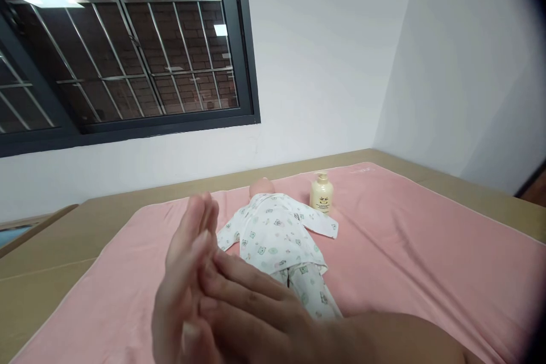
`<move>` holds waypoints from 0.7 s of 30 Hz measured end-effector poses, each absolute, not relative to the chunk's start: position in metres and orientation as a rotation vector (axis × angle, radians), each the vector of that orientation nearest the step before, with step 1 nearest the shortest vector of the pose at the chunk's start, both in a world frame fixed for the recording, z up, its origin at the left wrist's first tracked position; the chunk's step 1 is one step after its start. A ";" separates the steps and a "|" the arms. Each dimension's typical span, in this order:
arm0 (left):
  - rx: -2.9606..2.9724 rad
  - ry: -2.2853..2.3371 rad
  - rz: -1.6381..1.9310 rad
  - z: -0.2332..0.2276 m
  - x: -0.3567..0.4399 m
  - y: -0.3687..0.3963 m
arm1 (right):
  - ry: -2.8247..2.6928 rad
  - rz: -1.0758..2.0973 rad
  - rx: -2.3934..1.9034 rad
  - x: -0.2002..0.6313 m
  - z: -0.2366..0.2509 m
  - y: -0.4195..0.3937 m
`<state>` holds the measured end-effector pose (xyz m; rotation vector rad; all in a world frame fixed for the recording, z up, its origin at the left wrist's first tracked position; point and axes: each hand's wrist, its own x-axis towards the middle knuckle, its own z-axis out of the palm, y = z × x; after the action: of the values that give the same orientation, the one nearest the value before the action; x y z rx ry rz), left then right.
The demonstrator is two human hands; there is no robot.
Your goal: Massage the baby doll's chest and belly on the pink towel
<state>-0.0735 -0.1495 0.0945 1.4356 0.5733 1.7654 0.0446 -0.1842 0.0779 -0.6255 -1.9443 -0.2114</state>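
Beyond the pressed-together fingers (239, 281), doll (277, 239), bottle (321, 193) farther

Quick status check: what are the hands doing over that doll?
Left hand and right hand pressed together, holding nothing. Baby doll lies beyond on pink towel. Lotion bottle beside it.

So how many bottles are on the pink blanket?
1. A cream pump bottle stands on the pink blanket, just beside the doll's sleeve. Nothing suggests another hidden.
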 end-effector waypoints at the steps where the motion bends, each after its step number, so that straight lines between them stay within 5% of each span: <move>1: 1.502 0.545 1.845 0.099 -0.066 -0.148 | -1.935 -0.183 -0.632 0.045 0.078 -0.184; 15: 1.616 0.467 1.658 0.114 -0.041 -0.081 | -1.730 -0.003 -0.668 0.068 0.081 -0.184; 21: 1.518 0.912 1.535 0.087 -0.054 0.000 | -1.664 0.210 -1.011 0.083 0.063 -0.114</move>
<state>-0.0535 0.0005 0.0872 1.5183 0.9121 1.5353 0.0834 -0.1137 0.0634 -1.0112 -1.6637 0.2099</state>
